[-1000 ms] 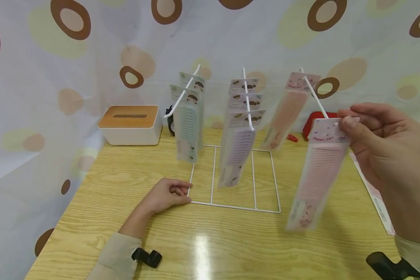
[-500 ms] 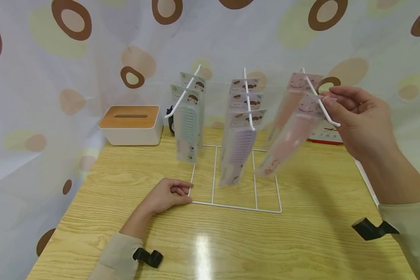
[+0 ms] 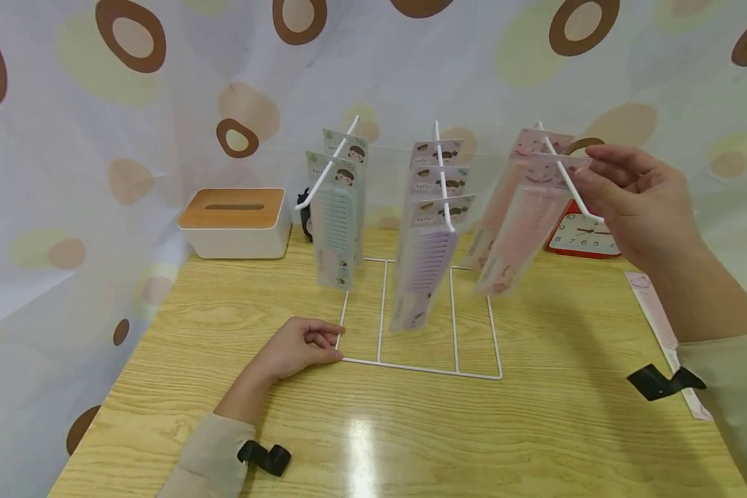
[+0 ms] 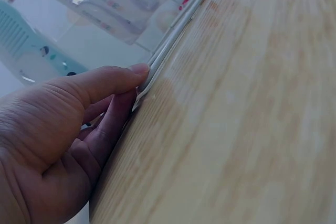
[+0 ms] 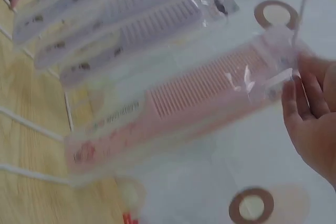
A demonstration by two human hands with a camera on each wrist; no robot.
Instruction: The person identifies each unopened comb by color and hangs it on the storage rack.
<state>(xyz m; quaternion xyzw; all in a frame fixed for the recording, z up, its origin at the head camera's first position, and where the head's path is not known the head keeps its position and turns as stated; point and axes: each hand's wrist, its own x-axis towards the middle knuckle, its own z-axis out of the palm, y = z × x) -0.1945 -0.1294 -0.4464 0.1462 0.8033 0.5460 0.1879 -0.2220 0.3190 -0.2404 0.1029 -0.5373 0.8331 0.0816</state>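
My right hand (image 3: 644,204) pinches the card top of a packaged pink comb (image 3: 526,225), which hangs on the right prong of a white wire display rack (image 3: 417,367). Behind it on that prong hangs another pink comb (image 3: 492,207). In the right wrist view the fingertips are at the bag's top edge beside the prong. Green combs (image 3: 336,221) hang from the left prong, and several purple combs (image 3: 432,259) from the middle one. Down at the table my left hand (image 3: 301,349) holds the front left corner of the rack's base, thumb on the wire in the left wrist view.
A white tissue box (image 3: 236,242) with a wooden lid stands at the back left. Behind the right prong is a red alarm clock (image 3: 582,235). Another packaged pink comb (image 3: 653,311) lies on the table at the right, partly hidden by the right arm.
My right hand has brought the pink comb from the prong's tip backward along it, toward the other pink comb, and its swing has lessened. My left hand stays at the rack's corner.
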